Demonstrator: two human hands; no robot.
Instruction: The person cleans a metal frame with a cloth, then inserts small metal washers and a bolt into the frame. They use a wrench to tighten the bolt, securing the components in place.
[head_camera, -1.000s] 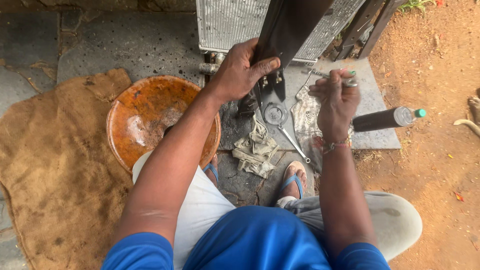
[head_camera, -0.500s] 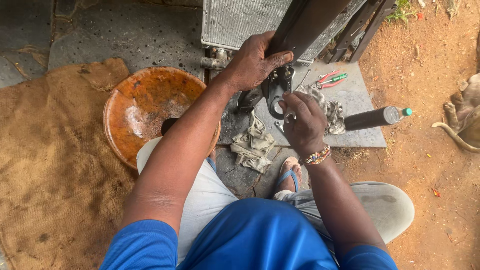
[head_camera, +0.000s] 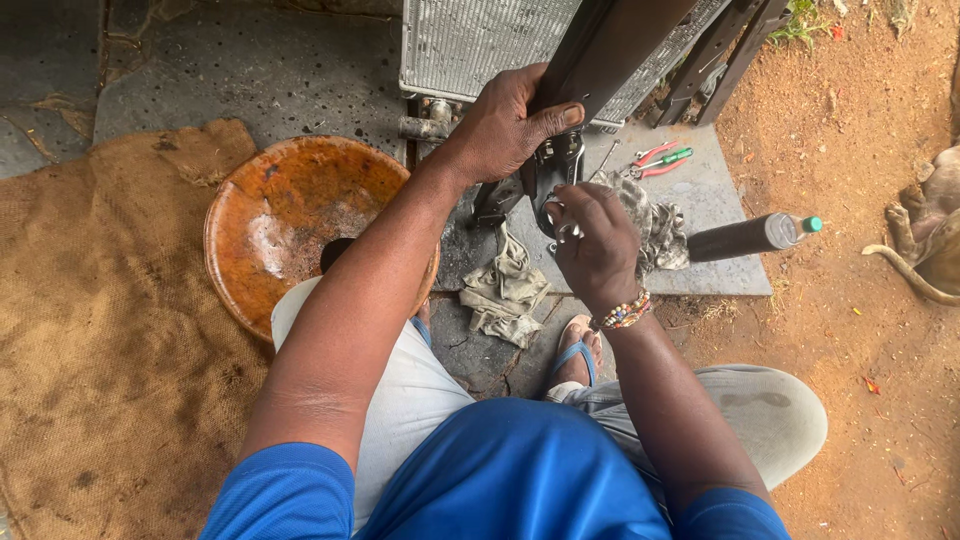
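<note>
2 hands (head_camera: 545, 185) unmoved, dark bar (head_camera: 610, 50) gripped

— What's up at the top centre of the frame?
— The left hand (head_camera: 505, 125) grips a dark metal bar (head_camera: 610, 50) standing before a finned radiator (head_camera: 470, 40).
— And just below?
— The right hand (head_camera: 598, 248) holds a grey rag (head_camera: 655, 225) against the bar's lower bracket (head_camera: 555, 170).
— Left of them?
— An orange bowl (head_camera: 290, 215) on burlap sacking (head_camera: 90, 330).
</note>
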